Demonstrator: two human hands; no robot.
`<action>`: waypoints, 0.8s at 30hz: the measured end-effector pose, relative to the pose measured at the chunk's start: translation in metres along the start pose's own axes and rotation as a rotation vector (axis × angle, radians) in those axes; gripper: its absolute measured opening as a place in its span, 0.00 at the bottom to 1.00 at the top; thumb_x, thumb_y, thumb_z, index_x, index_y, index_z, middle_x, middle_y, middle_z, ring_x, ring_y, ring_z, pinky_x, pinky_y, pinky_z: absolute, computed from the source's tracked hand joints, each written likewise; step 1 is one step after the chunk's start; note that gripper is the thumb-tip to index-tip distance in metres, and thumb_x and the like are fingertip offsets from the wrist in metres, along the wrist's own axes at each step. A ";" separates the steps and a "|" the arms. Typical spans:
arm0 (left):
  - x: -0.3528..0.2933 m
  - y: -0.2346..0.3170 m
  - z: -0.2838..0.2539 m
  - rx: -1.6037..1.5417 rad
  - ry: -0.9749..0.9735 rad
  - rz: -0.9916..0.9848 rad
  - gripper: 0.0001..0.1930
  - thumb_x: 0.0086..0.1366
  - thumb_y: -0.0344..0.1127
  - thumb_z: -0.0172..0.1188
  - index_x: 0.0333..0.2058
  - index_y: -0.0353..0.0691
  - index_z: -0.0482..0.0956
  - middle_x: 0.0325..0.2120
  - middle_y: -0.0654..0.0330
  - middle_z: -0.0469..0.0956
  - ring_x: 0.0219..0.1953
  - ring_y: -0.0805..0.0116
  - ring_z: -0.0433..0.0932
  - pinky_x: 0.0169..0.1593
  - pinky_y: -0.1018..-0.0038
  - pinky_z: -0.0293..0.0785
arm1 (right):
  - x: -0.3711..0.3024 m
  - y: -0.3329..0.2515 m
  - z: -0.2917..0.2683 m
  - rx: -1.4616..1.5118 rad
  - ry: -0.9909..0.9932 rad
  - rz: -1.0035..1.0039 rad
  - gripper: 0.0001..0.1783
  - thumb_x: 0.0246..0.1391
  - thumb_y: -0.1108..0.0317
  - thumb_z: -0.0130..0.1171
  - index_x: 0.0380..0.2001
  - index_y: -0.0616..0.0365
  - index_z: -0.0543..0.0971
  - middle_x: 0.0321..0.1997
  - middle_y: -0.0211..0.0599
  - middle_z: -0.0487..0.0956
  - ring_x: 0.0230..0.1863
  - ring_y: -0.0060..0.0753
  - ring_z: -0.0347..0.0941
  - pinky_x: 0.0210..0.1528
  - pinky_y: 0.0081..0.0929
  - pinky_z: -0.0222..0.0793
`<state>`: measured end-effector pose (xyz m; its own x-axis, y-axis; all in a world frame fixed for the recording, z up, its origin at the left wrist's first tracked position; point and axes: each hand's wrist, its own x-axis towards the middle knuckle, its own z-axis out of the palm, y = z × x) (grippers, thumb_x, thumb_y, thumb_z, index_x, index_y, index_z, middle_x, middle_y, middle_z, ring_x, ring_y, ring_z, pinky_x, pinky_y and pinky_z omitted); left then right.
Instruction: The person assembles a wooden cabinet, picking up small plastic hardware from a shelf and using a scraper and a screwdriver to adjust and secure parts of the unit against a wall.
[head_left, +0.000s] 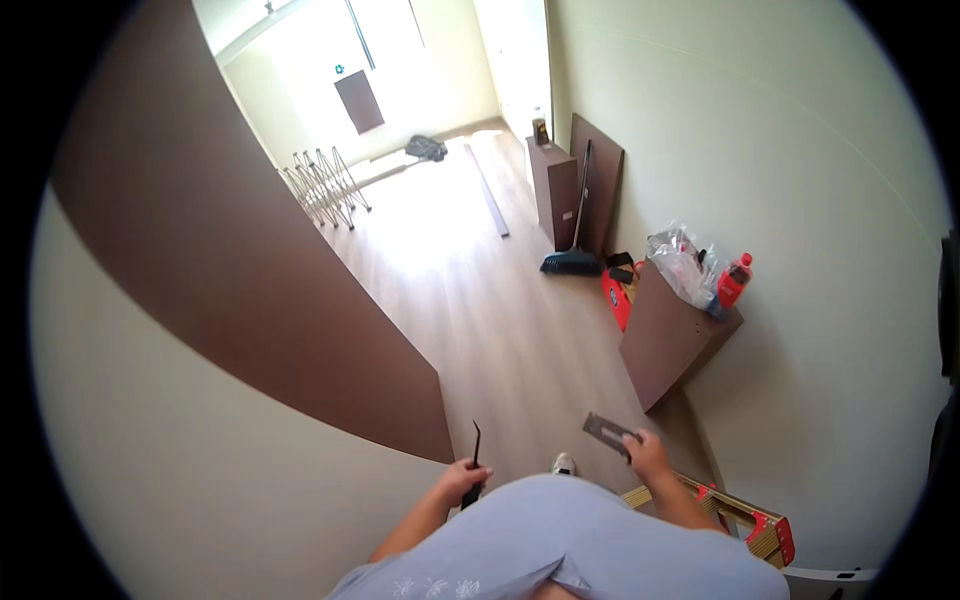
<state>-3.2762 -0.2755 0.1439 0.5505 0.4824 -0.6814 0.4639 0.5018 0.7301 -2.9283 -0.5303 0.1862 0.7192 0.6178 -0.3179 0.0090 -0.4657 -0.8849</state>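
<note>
My left hand [466, 480] is closed round the dark handle of a thin black tool [477, 445], whose slim shaft points up and bends at the tip. In my right hand [650, 455] is one end of a flat, dark grey-brown slotted plate [604, 431], a long opening running along it; its exact kind is unclear. The two hands are apart, in front of my body. A brown panel [250, 250] runs along the wall to the left of my left hand. Beyond my right hand stands a brown cabinet box [672, 335].
A yellow and red ladder [765, 540] is beside me at lower right. A plastic bag [685, 265] and a red-capped bottle [735, 280] top the cabinet box. Further off are a broom [571, 262], a red bag [617, 300], a folding metal frame [325, 190] and a long strip [487, 192].
</note>
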 end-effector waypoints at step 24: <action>0.498 0.587 -0.295 -0.171 -0.017 0.184 0.18 0.71 0.36 0.60 0.52 0.35 0.67 0.49 0.48 0.82 0.48 0.61 0.84 0.53 0.65 0.79 | 0.601 -0.383 0.297 1.007 -0.529 0.227 0.10 0.67 0.64 0.59 0.46 0.57 0.79 0.50 0.40 0.82 0.53 0.40 0.78 0.49 0.41 0.77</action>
<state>-2.9349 0.4712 0.2173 0.6267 0.5654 -0.5362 0.2315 0.5219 0.8210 -2.7064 0.2078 0.2333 0.2510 0.8833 -0.3960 -0.8111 -0.0314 -0.5840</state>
